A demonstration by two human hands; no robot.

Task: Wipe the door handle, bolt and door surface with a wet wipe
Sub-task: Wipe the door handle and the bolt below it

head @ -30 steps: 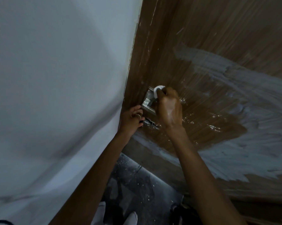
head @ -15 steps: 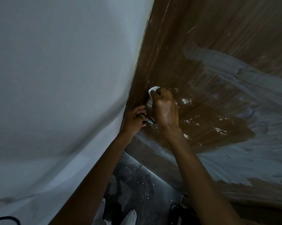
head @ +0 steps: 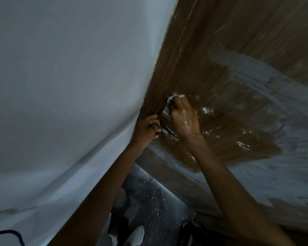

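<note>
— Right hand (head: pixel 184 119)?
— Pinching crumpled white wet wipe (head: pixel 176 97), pressed against silver metal door handle (head: pixel 165 110) on wet brown wooden door (head: pixel 229 103).
— Left hand (head: pixel 146 130)?
— Curled round end of dark metal bolt (head: pixel 168 133), just below handle.

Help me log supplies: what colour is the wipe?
White; the wet wipe, in the right hand, shows best in the head view.

The wipe (head: pixel 176 97) sits at the right hand's (head: pixel 184 119) fingertips, on the handle (head: pixel 165 110). Below it, the bolt (head: pixel 168 132) runs from the left hand's (head: pixel 146 130) grip rightward. The wall (head: pixel 69 86) lies left of both hands.
</note>
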